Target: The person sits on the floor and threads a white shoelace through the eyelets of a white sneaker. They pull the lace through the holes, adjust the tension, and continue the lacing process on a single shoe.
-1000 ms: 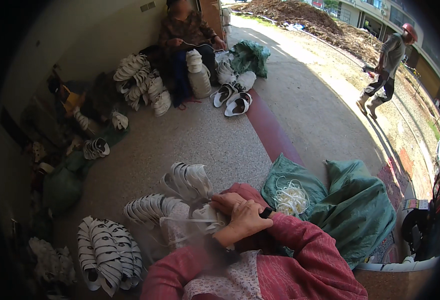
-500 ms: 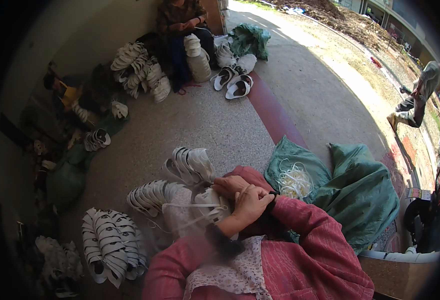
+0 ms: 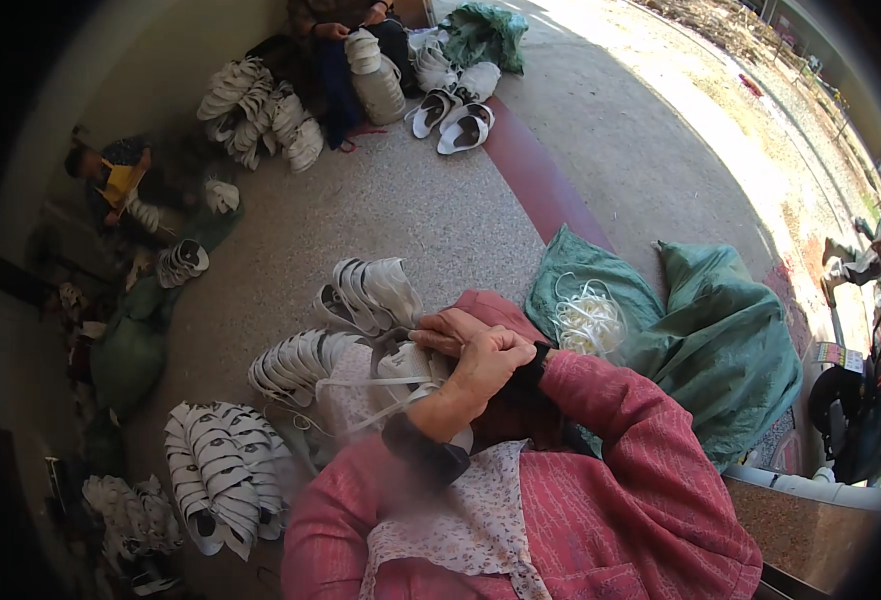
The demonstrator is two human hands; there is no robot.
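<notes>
My left hand [image 3: 489,365] and my right hand [image 3: 448,331] are pressed together over a white shoe [image 3: 408,372] held in my lap. Both hands grip it, fingers curled, and a white lace [image 3: 356,383] runs out to the left from under them. Stacks of white shoes [image 3: 296,362] lie on the floor just left of my hands, with another stack [image 3: 369,290] just beyond. A green sack [image 3: 601,300] to my right holds a bundle of white laces [image 3: 588,322].
More white shoe stacks [image 3: 223,472] sit at lower left. A seated person [image 3: 346,40] works among shoes [image 3: 261,105] at the top, and another person [image 3: 111,180] crouches at the left wall. A dark red floor stripe [image 3: 536,180] runs away; a low ledge [image 3: 811,510] stands at right.
The view has tilted down and the far scene has slid upward. My hands stay clasped on the white shoe in my lap, shifting only slightly.
</notes>
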